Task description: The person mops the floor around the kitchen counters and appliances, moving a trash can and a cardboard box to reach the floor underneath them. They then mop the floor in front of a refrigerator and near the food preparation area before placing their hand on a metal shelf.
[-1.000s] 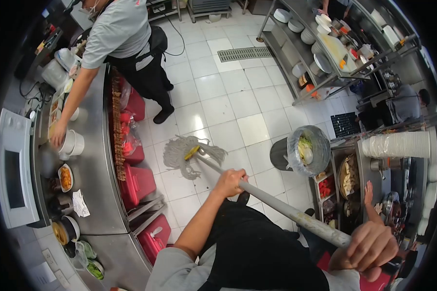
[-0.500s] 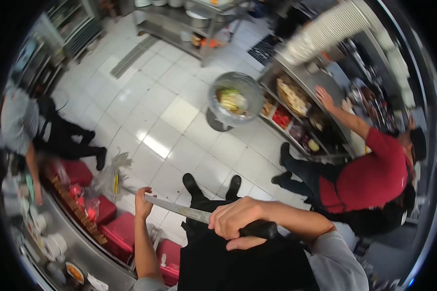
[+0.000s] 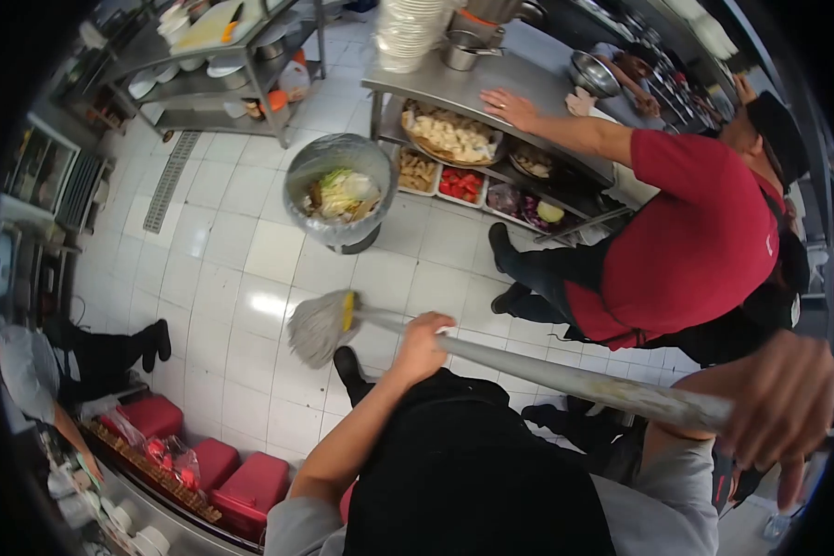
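We wrap our left grip (image 3: 426, 348) and right grip (image 3: 780, 400) round one mop (image 3: 519, 360), slanting lengthwise, strands (image 3: 317, 330) forward-left near one bin (image 3: 338, 151).

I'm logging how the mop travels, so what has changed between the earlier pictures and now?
The mop head has moved away from the red containers, closer to the trash bin, and the view has turned rightward. Nothing was released or newly grasped: the left hand still holds the mop handle partway along, the right hand its end. The trash bin stayed put; the co-worker's hand remains at the steel counter.
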Motion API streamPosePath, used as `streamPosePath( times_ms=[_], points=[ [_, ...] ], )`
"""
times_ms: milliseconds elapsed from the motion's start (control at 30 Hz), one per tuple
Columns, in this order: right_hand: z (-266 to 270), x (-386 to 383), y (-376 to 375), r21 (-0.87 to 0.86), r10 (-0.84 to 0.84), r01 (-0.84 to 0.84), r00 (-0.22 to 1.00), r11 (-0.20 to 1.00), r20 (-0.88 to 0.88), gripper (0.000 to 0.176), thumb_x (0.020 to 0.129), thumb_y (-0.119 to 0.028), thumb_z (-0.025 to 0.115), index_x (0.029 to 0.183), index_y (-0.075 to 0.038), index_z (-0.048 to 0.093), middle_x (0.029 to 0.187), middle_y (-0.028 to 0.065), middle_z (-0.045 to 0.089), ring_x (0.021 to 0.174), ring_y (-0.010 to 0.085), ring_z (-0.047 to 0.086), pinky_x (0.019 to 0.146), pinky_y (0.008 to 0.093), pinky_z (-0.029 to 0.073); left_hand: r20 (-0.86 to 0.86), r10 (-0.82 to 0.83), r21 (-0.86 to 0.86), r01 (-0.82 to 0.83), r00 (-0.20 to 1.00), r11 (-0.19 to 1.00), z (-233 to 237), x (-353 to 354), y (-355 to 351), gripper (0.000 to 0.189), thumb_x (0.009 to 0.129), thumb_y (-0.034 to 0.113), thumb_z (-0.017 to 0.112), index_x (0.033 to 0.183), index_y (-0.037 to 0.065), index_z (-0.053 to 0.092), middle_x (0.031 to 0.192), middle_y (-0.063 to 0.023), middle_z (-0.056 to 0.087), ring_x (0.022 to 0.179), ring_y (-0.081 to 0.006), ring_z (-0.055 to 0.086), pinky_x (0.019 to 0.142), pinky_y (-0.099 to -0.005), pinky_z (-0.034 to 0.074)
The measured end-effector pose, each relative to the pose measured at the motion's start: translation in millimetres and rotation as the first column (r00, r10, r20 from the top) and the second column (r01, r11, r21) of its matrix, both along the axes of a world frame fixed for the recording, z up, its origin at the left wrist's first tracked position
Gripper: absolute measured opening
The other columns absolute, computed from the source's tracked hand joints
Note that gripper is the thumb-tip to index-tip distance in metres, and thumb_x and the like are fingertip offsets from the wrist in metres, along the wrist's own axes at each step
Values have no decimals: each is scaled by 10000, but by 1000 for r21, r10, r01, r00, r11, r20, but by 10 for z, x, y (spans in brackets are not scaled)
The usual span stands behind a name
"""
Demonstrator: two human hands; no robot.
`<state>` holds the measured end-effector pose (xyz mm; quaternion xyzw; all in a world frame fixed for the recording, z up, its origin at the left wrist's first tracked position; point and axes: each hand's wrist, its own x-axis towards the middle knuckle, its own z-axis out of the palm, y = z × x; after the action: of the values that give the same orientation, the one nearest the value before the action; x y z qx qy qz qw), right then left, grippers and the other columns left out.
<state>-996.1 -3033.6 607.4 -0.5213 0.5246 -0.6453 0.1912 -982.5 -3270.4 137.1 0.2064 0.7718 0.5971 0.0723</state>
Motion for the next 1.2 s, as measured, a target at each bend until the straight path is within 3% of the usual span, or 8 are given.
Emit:
streamPosePath(
  times_ms=[67, 133, 300, 567, 733, 900, 1100, 1200],
  points=[
    [55, 52, 119, -29, -67, 65, 993, 997, -93, 294, 694, -106, 860, 622, -43, 583, 563, 102, 638, 541, 245, 690, 587, 405, 635, -37, -152, 53, 154, 988, 987, 102, -216, 558, 321, 694, -29, 607, 1010, -2, 655, 1005, -187, 664, 986, -394, 614, 884, -424, 486],
    [-26, -77, 6, -266, 266, -256, 964, 929, 1, 275, 710, -93, 856, 632, -41, 597, 562, 80, 636, 526, 207, 683, 543, 356, 629, -109, -243, 41, 248, 964, 968, 77, -453, 1039, 350, 651, -34, 590, 996, 9, 630, 978, -186, 646, 990, -400, 593, 871, -426, 472],
    [-445, 515, 537, -289, -376, 329, 918, 899, -126, 290, 847, -170, 790, 685, -88, 564, 523, -9, 607, 437, 62, 602, 427, 187, 490, -126, -234, 11, 237, 964, 971, -70, -1047, 1757, 268, 618, -31, 600, 877, 32, 578, 887, -161, 583, 963, -407, 550, 869, -477, 433],
    [-563, 944, 183, -252, -777, 735, 580, 629, -245, 269, 843, -118, 726, 687, -140, 507, 513, -53, 606, 400, 24, 553, 387, 159, 396, -96, -131, 74, 138, 987, 988, -117, -867, 1481, 311, 842, 201, 755, 703, -22, 588, 755, -231, 614, 752, -435, 615, 681, -467, 484],
    [-308, 712, 152, -363, -290, 269, 957, 892, -3, 251, 819, -76, 739, 703, -100, 518, 513, -3, 602, 402, 63, 560, 399, 187, 442, -45, 33, -89, -36, 998, 995, 154, -25, 807, 338, 905, 209, 638, 650, -7, 586, 743, -218, 633, 831, -418, 604, 822, -475, 452],
    [-476, 536, -289, -572, 200, -89, 970, 815, 134, 238, 796, -34, 752, 719, -60, 528, 513, 48, 597, 404, 103, 568, 411, 216, 487, -39, 292, -177, -295, 956, 939, 73, 1030, -70, 284, 914, 215, 617, 736, -6, 597, 760, -203, 623, 830, -399, 599, 806, -488, 428],
    [-1370, 873, -1089, -441, 269, -98, 899, 892, 345, 299, 859, -72, 714, 632, -33, 524, 553, 85, 588, 428, 204, 577, 402, 360, 518, -166, 649, -338, -661, 742, 670, -700, 2342, -1347, 235, 877, 127, 683, 726, 46, 522, 709, -151, 518, 734, -370, 522, 699, -473, 390],
    [-1960, 1407, -1336, -41, 19, 5, 833, 999, 553, 185, 788, 71, 620, 690, -50, 519, 662, 54, 571, 658, 236, 633, 698, 439, 568, -173, 771, -459, -743, 613, 487, -1166, 2868, -2083, 222, 842, 136, 692, 735, 39, 523, 750, -180, 534, 764, -379, 530, 716, -486, 393]
  ],
)
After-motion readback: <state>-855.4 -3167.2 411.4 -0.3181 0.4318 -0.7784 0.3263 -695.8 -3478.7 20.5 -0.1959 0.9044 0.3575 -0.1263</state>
